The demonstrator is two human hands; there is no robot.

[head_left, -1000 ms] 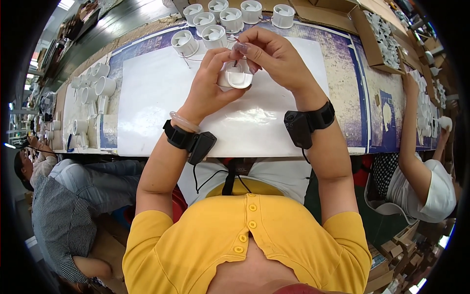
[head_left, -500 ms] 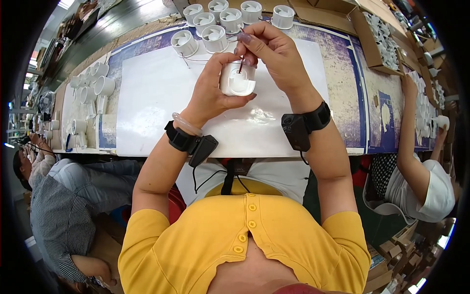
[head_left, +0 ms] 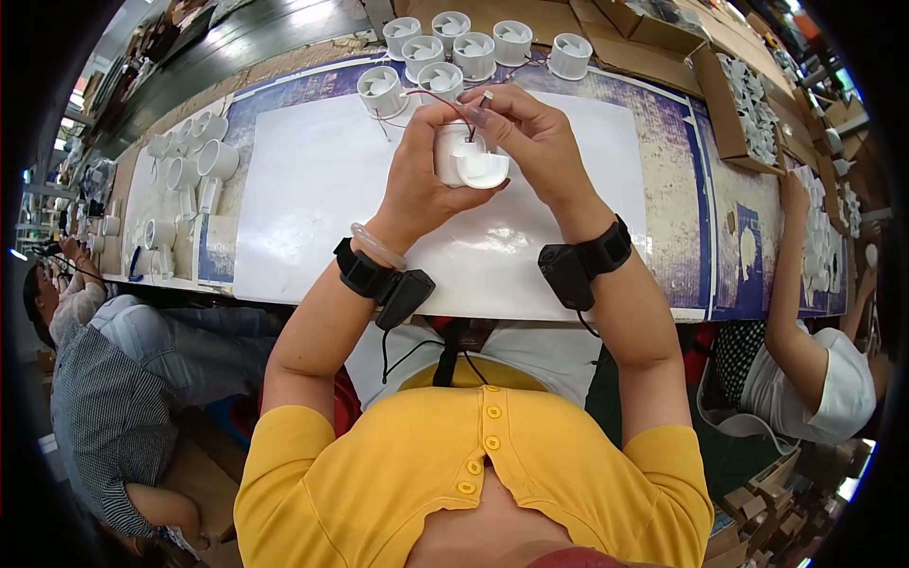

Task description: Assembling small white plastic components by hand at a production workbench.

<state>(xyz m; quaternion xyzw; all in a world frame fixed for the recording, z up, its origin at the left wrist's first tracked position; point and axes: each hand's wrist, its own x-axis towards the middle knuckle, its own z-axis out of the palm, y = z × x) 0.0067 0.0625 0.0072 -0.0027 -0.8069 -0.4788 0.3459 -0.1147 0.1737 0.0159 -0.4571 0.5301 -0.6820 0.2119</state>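
Note:
My left hand (head_left: 415,185) is wrapped around a white plastic fan housing (head_left: 451,165), which lies tilted with a curved lip toward me. A thin dark red wire (head_left: 471,130) comes out of an opening in its side and arcs over to the left. Just above the housing, my right hand (head_left: 544,142) pinches the wire, and a small white connector (head_left: 487,97) pokes up between its fingers. Exactly where the fingertips meet the wire is partly hidden. Right behind my hands stand several white round fan units (head_left: 440,81) with blades inside, some trailing wires.
A white sheet (head_left: 312,208) covers the worktable under my hands. More white cylinders (head_left: 218,161) stand at the left. A cardboard box (head_left: 724,114) of small white parts sits at the back right. Other people work on both sides, one with an arm (head_left: 786,246) on the table.
My right hand has come down closer to the housing. The wire now bends in a loop, and its white connector shows above the fingers. The whole view has shifted slightly.

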